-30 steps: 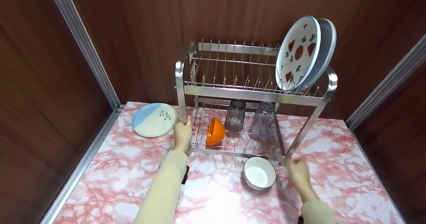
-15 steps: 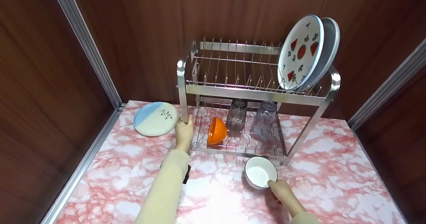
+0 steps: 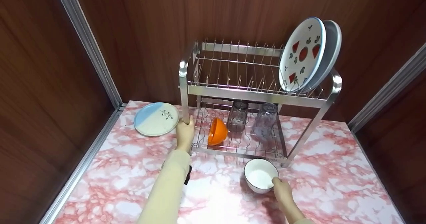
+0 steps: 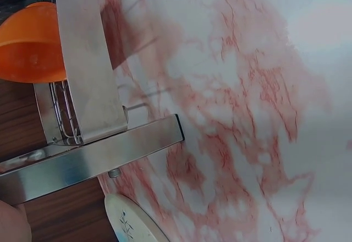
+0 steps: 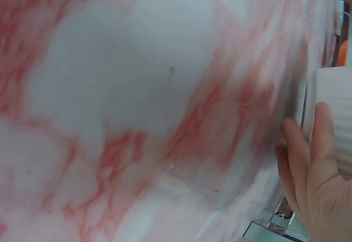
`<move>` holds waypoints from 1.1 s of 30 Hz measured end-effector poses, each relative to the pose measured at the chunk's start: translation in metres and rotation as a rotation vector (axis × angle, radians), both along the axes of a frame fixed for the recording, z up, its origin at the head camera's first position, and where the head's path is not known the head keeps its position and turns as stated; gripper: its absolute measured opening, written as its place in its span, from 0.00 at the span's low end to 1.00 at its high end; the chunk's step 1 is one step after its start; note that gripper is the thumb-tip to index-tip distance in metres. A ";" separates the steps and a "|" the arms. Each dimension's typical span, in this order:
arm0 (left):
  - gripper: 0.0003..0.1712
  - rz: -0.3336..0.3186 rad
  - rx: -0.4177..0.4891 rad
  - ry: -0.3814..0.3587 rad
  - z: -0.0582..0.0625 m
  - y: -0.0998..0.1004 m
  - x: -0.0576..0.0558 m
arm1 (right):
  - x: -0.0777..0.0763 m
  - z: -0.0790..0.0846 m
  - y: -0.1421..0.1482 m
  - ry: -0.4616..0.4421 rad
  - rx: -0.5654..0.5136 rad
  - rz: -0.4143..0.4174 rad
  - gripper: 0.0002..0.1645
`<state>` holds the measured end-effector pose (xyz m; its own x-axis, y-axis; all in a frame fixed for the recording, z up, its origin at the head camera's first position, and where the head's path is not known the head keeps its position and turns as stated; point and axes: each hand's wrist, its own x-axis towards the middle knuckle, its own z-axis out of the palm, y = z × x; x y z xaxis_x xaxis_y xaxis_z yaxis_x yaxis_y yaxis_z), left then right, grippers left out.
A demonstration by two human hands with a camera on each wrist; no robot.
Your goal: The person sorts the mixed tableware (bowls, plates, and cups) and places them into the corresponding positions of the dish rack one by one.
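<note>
My left hand (image 3: 185,132) grips the front left leg of a two-tier metal dish rack (image 3: 256,93); only a bit of that hand shows at the corner of the left wrist view. In front of the rack's right side, my right hand (image 3: 282,190) pinches the rim of a white bowl (image 3: 259,175), thumb inside. Its fingers (image 5: 323,137) lie along the bowl's ribbed outer wall (image 5: 335,93) in the right wrist view. An orange bowl (image 3: 218,132) rests on its side on the lower tier, beside two upturned glasses (image 3: 238,115).
A blue and cream plate (image 3: 156,119) lies on the marbled table (image 3: 126,174) left of the rack. On the upper tier's right end, a patterned plate (image 3: 303,54) and a grey plate (image 3: 332,51) stand upright. Brown panels (image 3: 159,14) enclose the table.
My right hand has left the rack's front right foot and taken hold of the white bowl's rim. The bowl has shifted slightly toward me. My left hand stays on the rack leg.
</note>
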<state>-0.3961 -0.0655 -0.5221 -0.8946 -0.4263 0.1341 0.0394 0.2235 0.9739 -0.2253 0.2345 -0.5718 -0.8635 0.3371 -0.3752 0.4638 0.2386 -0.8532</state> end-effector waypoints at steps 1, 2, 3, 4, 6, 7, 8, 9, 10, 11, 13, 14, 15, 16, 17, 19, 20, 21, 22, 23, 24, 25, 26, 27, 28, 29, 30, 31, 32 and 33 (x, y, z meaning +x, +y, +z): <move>0.15 -0.001 0.001 0.002 -0.001 -0.001 0.000 | 0.001 0.002 -0.002 0.006 -0.072 -0.019 0.30; 0.15 -0.003 0.005 0.002 -0.001 -0.001 0.000 | 0.002 0.005 -0.003 0.012 -0.135 -0.028 0.29; 0.15 -0.004 0.010 0.003 -0.001 -0.002 0.000 | 0.001 0.007 -0.005 0.020 -0.193 -0.038 0.28; 0.15 -0.004 0.015 0.003 -0.001 -0.002 0.000 | 0.001 0.009 -0.007 0.028 -0.254 -0.050 0.26; 0.14 -0.002 0.022 0.006 -0.001 -0.003 0.000 | -0.002 0.014 -0.009 0.057 -0.332 -0.044 0.23; 0.14 -0.001 0.027 0.009 -0.001 -0.004 0.000 | -0.008 0.004 -0.004 0.119 -0.398 -0.007 0.21; 0.14 0.001 0.031 0.012 -0.002 -0.004 0.000 | -0.013 0.001 -0.001 0.148 -0.432 0.028 0.18; 0.14 0.003 0.032 0.016 -0.002 -0.005 0.000 | -0.015 0.004 -0.003 0.169 -0.438 0.038 0.16; 0.14 0.003 0.032 0.017 -0.002 -0.005 0.000 | -0.017 0.007 -0.004 0.189 -0.441 0.051 0.14; 0.14 0.002 0.034 0.019 -0.002 -0.005 0.000 | -0.020 0.011 -0.006 0.207 -0.441 0.057 0.13; 0.14 0.002 0.041 0.024 -0.003 -0.006 0.000 | -0.027 0.015 -0.011 0.230 -0.430 0.058 0.13; 0.14 0.000 0.044 0.025 -0.003 -0.006 0.000 | -0.028 0.027 -0.018 0.203 -0.379 0.026 0.15; 0.14 -0.003 0.050 0.027 -0.003 -0.006 0.000 | -0.034 0.022 -0.018 0.216 -0.370 0.021 0.16; 0.14 -0.002 0.049 0.029 -0.003 -0.006 0.000 | -0.043 0.015 -0.016 0.224 -0.368 0.023 0.18; 0.14 -0.001 0.051 0.033 -0.003 -0.006 0.001 | -0.053 0.005 -0.012 0.220 -0.363 0.018 0.19; 0.14 0.003 0.045 0.038 -0.003 -0.006 0.001 | -0.080 -0.029 -0.001 0.240 -0.361 0.013 0.21; 0.13 0.005 0.040 0.039 -0.003 -0.005 0.001 | -0.094 -0.046 0.004 0.252 -0.357 0.002 0.21; 0.14 0.008 0.035 0.039 -0.002 -0.005 0.001 | -0.107 -0.062 0.009 0.264 -0.351 -0.001 0.20; 0.13 0.012 0.024 0.040 -0.002 -0.004 0.001 | -0.117 -0.070 0.008 0.264 -0.327 -0.033 0.21; 0.14 0.013 0.017 0.041 -0.002 -0.004 0.001 | -0.126 -0.077 0.010 0.262 -0.322 -0.038 0.22; 0.14 0.014 0.009 0.042 -0.002 -0.004 0.001 | -0.130 -0.077 0.008 0.272 -0.321 -0.037 0.22; 0.14 0.014 0.006 0.041 -0.002 -0.003 0.000 | -0.128 -0.064 0.001 0.272 -0.302 -0.041 0.23; 0.14 0.012 0.002 0.040 -0.001 -0.003 0.000 | -0.122 -0.044 -0.009 0.272 -0.283 -0.051 0.22; 0.14 0.010 -0.001 0.037 -0.001 -0.002 0.000 | -0.114 -0.022 -0.019 0.282 -0.273 -0.034 0.20; 0.14 0.009 -0.003 0.034 -0.001 -0.002 -0.001 | -0.102 0.005 -0.032 0.287 -0.259 -0.029 0.20; 0.14 0.007 0.000 0.034 -0.001 -0.002 -0.002 | -0.094 0.027 -0.042 0.281 -0.236 -0.028 0.21; 0.15 0.006 0.005 0.032 -0.001 -0.001 -0.002 | -0.087 0.046 -0.053 0.292 -0.212 -0.035 0.21; 0.15 0.006 0.007 0.030 -0.001 -0.001 -0.003 | -0.082 0.060 -0.061 0.299 -0.155 -0.042 0.22; 0.15 0.006 0.007 0.031 -0.001 -0.001 -0.003 | -0.082 0.066 -0.066 0.304 -0.094 -0.040 0.23; 0.15 0.008 0.008 0.030 -0.001 -0.001 -0.003 | -0.085 0.066 -0.067 0.309 -0.021 -0.029 0.24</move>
<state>-0.3992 -0.0663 -0.5231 -0.8869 -0.4344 0.1574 0.0667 0.2166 0.9740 -0.3099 0.1671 -0.5058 -0.9279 0.3582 -0.1036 0.1880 0.2096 -0.9595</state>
